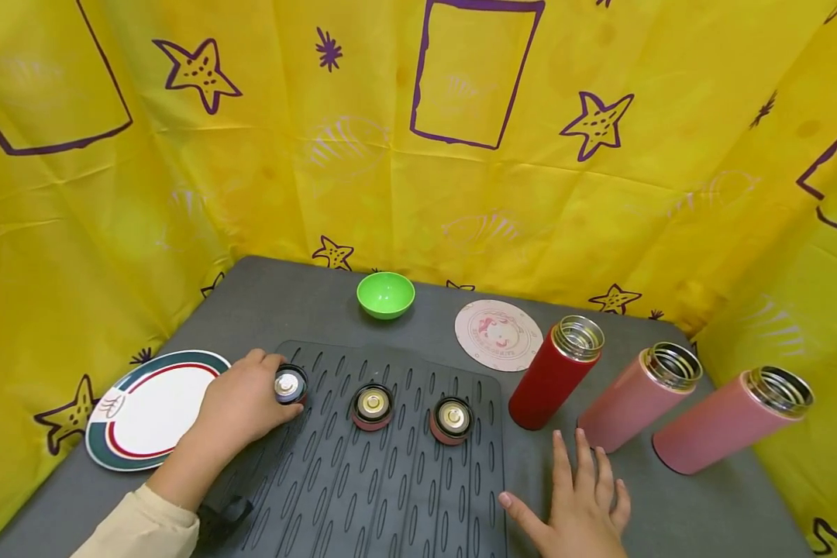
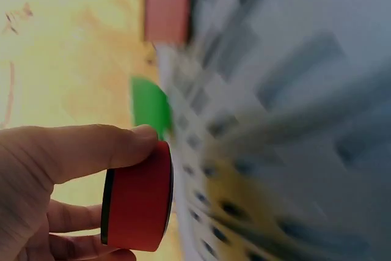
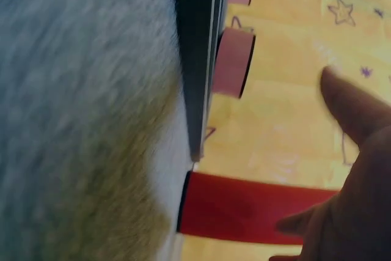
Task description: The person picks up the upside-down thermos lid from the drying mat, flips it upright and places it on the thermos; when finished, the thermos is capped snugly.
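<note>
Between thumb and fingers my left hand (image 1: 240, 399) grips a red bottle lid (image 2: 139, 203) by its side, at the left edge of the grey drying mat (image 1: 384, 496). The lid's inner side faces up in the head view. Two pink lids (image 1: 373, 404) (image 1: 452, 418) lie on the mat to its right, also inner side up. My right hand (image 1: 579, 504) is spread with nothing in it, near a lidless red bottle (image 1: 547, 384) and two lidless pink bottles (image 1: 631, 403) (image 1: 721, 426) that stand upright right of the mat.
A white oval plate (image 1: 163, 407) with a green and red rim lies left of the mat. At the back stand a green bowl (image 1: 386, 296) and a flat round pink disc (image 1: 497, 335) beside the red bottle. Yellow patterned cloth (image 1: 363, 155) encloses the grey table's back and sides.
</note>
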The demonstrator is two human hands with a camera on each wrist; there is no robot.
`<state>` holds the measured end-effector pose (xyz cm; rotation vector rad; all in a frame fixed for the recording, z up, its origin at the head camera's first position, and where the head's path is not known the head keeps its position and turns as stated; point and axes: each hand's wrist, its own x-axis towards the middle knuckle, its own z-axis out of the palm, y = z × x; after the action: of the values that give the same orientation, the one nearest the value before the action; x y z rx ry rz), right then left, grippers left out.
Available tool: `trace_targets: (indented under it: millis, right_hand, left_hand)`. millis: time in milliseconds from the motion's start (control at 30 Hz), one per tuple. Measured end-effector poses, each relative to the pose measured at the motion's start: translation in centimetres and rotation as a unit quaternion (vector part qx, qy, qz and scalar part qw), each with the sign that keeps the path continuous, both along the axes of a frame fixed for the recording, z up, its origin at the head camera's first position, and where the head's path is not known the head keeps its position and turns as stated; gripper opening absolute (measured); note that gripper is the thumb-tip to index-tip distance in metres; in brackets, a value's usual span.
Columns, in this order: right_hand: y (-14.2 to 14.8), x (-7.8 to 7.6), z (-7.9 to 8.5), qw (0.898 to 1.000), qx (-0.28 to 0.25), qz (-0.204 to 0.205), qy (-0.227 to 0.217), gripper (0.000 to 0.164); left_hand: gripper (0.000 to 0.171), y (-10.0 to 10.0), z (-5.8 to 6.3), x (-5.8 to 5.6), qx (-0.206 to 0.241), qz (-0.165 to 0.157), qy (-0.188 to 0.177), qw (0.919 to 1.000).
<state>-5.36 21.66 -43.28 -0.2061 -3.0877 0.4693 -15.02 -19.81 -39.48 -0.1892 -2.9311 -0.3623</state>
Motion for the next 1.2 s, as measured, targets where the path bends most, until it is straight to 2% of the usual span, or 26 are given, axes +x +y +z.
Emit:
trace_targets:
  millis: [167,267,333,433,533,667,767,800,867,967,1133,1200]
  right_hand:
    - [-0.8,0.1,0.8,1.0,0.004,0.029,-0.012,0.114]
    - [-1.6,0.0,1.8,0.999,-0.006,0.049,-0.007,0.101]
    - [-2.3,-0.3,2.7,0.998,-0.031,0.062,-0.011,0.091]
    - [-3.5,-0.8,4.2,0.989,-0.109,0.089,-0.036,0.074]
    - [-4.6,-1.4,5.5,0.968,-0.208,0.128,-0.065,0.057]
    - [-5.7,-2.0,6.6,0.924,-0.324,0.183,-0.086,0.042]
    - [-6.2,-2.2,7.1,0.898,-0.384,0.192,-0.091,0.037]
    - [-6.3,-2.1,7.2,0.895,-0.395,0.189,-0.089,0.035]
    - [-6.3,-2.1,7.3,0.891,-0.409,0.178,-0.082,0.033]
    - [-6.3,-2.0,7.3,0.891,-0.417,0.165,-0.071,0.028]
    - [-6.4,-1.9,7.4,0.89,-0.424,0.156,-0.055,0.024]
    - [-6.4,-1.9,7.4,0.895,-0.42,0.149,-0.039,0.024]
  left_hand:
    - [0.076,2.9,2.0,1.6,-0.004,-0.035,0.043,0.9985]
    - [0.075,4.8,3.2,2.7,0.003,-0.065,0.074,0.9952]
    - [0.073,6.2,3.9,3.5,0.007,-0.088,0.095,0.9915]
    - [0.074,8.1,5.0,4.6,0.011,-0.12,0.118,0.9857]
    - [0.074,9.8,5.7,5.5,0.017,-0.15,0.126,0.9805]
    - [0.073,12.0,6.0,6.4,0.039,-0.193,0.133,0.9714]
    - [0.07,13.4,6.0,6.8,0.056,-0.228,0.138,0.9622]
    - [0.071,13.8,6.0,7.0,0.059,-0.239,0.138,0.9594]
    - [0.071,14.5,6.1,7.2,0.068,-0.257,0.14,0.9538]
    - [0.074,15.0,6.1,7.4,0.072,-0.268,0.142,0.95]
    - [0.078,15.2,6.1,7.4,0.081,-0.269,0.142,0.9493]
    - [0.088,15.3,6.1,7.4,0.088,-0.265,0.13,0.9515]
